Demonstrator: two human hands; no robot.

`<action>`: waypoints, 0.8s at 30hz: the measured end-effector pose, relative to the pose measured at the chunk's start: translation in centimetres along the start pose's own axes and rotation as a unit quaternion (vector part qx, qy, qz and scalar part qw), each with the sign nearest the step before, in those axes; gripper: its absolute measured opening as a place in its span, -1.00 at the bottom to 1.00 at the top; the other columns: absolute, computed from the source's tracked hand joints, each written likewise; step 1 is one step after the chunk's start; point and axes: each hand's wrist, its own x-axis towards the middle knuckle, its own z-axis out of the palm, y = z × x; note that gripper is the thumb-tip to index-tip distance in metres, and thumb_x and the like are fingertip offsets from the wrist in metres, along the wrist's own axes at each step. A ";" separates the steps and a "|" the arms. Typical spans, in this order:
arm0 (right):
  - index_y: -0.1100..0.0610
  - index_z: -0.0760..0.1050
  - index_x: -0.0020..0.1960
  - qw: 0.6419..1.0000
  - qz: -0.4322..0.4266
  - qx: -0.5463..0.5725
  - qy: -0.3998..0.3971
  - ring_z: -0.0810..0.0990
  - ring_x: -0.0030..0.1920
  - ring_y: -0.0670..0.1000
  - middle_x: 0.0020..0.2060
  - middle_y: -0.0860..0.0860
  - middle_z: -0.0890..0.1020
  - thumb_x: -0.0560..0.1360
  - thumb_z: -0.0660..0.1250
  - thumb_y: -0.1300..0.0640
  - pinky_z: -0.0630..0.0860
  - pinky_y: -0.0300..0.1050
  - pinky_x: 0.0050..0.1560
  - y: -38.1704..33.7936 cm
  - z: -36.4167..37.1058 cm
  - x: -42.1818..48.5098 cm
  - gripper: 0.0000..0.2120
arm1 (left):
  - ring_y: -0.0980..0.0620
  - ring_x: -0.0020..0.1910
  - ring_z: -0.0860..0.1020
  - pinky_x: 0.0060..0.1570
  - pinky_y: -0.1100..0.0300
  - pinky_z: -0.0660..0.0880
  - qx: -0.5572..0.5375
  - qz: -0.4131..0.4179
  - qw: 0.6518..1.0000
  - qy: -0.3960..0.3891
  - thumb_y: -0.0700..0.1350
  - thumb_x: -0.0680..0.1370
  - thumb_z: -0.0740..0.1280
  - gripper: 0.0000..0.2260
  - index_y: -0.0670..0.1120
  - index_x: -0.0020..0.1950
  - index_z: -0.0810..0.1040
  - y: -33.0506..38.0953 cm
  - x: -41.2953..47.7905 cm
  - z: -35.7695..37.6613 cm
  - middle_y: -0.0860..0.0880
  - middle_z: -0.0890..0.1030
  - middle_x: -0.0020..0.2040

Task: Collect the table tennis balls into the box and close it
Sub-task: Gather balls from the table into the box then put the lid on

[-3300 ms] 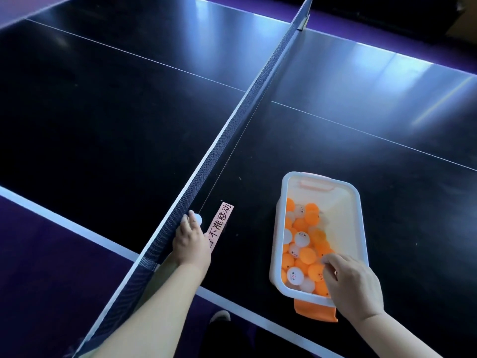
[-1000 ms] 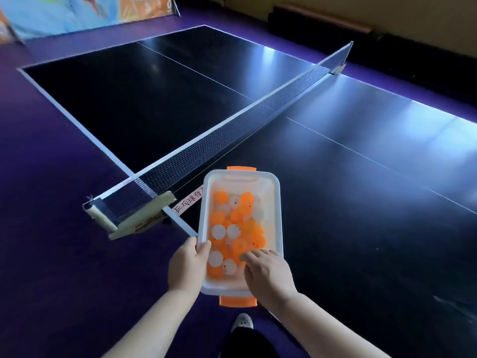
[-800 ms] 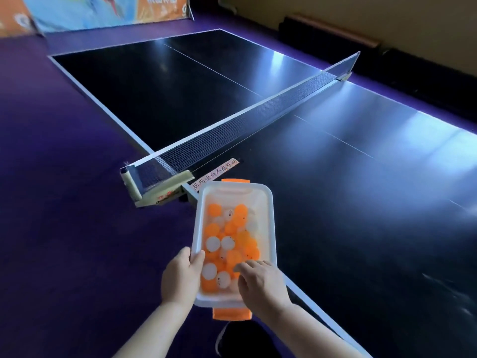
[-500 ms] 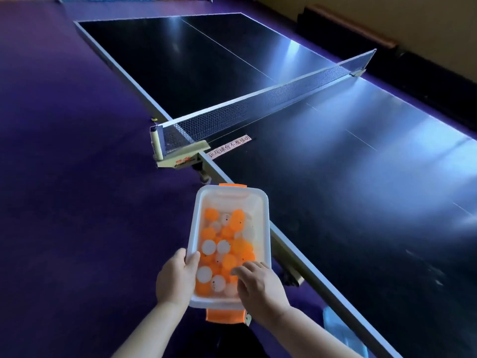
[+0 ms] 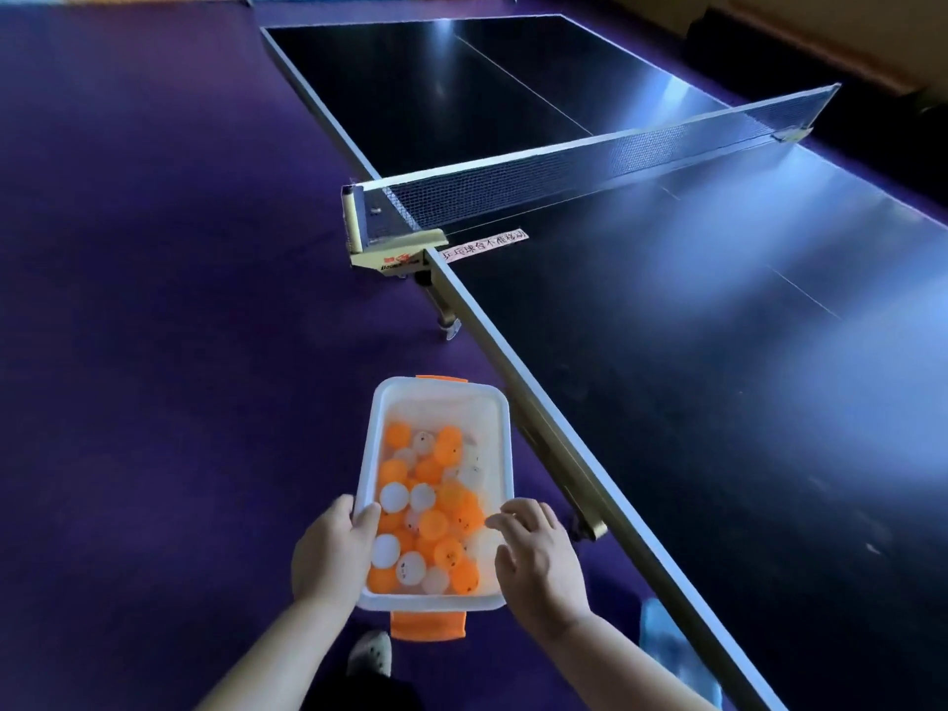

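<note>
Box (image 5: 441, 410): white translucent plastic, rectangular, top open, one orange latch (image 5: 428, 626) at the near short end and another at the far end. Held in the air over the purple floor (image 5: 154, 351), just left of the tabletop (image 5: 692, 377) side edge and not touching it. Long axis runs straight away from the person, far short end toward the net post (image 5: 351, 218), near short end toward the body.

Table tennis balls (image 5: 433, 523): orange and white mixed, heaped in the near half of the box.

Left hand (image 5: 333, 551): clasps the left long rim near the near corner, thumb hooked over the rim to the inside, fingers under the wall and out of sight.

Right hand (image 5: 538, 556): palm down at the right long rim, fingers spread and slightly bent, tips reaching over the rim. Cannot tell whether gripping or only resting.

Also in view: net (image 5: 590, 166) across the tabletop, pink label strip (image 5: 485, 244) beside the post.
</note>
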 end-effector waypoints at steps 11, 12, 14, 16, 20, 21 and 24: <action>-0.05 0.38 0.25 0.962 0.184 0.129 -0.157 0.53 -0.09 -0.14 0.07 -0.17 0.48 0.52 0.26 0.09 0.41 -0.30 -0.19 11.5 -2.0 -16.5 -0.69 | 0.02 -0.44 0.29 -0.41 0.15 0.19 0.008 -0.114 0.993 -0.044 -0.01 0.54 0.22 -0.68 -0.09 -0.34 0.23 -2.7 -16.7 11.7 0.00 0.32 -0.43; -0.06 0.37 0.23 0.952 0.213 0.150 -0.162 0.53 -0.12 -0.16 0.01 -0.18 0.51 0.52 0.26 0.05 0.40 -0.31 -0.24 11.9 -2.0 -17.5 -0.72 | 0.02 -0.44 0.27 -0.41 0.15 0.19 0.006 -0.119 0.992 -0.051 -0.01 0.54 0.22 -0.68 -0.09 -0.34 0.22 -3.1 -17.8 12.2 0.00 0.30 -0.43; -0.03 0.37 0.18 0.935 0.254 0.183 -0.168 0.52 -0.18 -0.19 -0.14 -0.15 0.54 0.53 0.26 0.01 0.37 -0.33 -0.30 12.3 -1.4 -19.4 -0.76 | 0.04 -0.43 0.26 -0.40 0.14 0.19 0.007 -0.122 0.991 -0.060 0.00 0.54 0.21 -0.68 -0.08 -0.34 0.21 -4.1 -19.6 13.1 0.00 0.28 -0.42; 0.01 0.37 0.17 0.919 0.292 0.201 -0.172 0.52 -0.20 -0.19 -0.22 -0.13 0.55 0.53 0.27 0.01 0.39 -0.29 -0.29 12.3 -0.5 -21.1 -0.76 | 0.04 -0.44 0.26 -0.41 0.15 0.19 0.019 -0.123 0.990 -0.068 -0.01 0.55 0.21 -0.68 -0.08 -0.34 0.21 -5.3 -21.0 13.6 0.01 0.29 -0.42; 0.05 0.41 0.18 0.873 0.401 0.238 -0.145 0.57 -0.24 -0.04 -0.27 -0.06 0.57 0.51 0.31 0.02 0.48 -0.15 -0.22 12.4 2.2 -24.2 -0.72 | 0.03 -0.45 0.25 -0.42 0.17 0.18 0.040 -0.117 0.988 -0.093 -0.02 0.56 0.20 -0.67 -0.06 -0.36 0.19 -8.3 -22.5 14.6 0.02 0.27 -0.44; 0.05 0.43 0.15 0.864 0.423 0.237 -0.136 0.58 -0.26 -0.04 -0.27 -0.06 0.57 0.50 0.31 0.01 0.47 -0.16 -0.24 12.4 3.0 -25.0 -0.75 | 0.03 -0.44 0.25 -0.41 0.16 0.18 0.041 -0.115 0.988 -0.098 -0.02 0.55 0.20 -0.67 -0.06 -0.36 0.19 -9.3 -22.7 14.9 0.01 0.26 -0.44; 0.08 0.48 -0.04 0.849 0.459 0.223 -0.136 0.55 -0.36 -0.07 -0.29 -0.04 0.60 0.48 0.32 0.00 0.43 -0.20 -0.33 12.5 5.4 -27.2 -0.84 | 0.02 -0.43 0.24 -0.40 0.15 0.16 0.057 -0.103 0.986 -0.117 0.00 0.56 0.19 -0.66 -0.07 -0.34 0.17 -12.6 -23.3 16.3 0.00 0.25 -0.43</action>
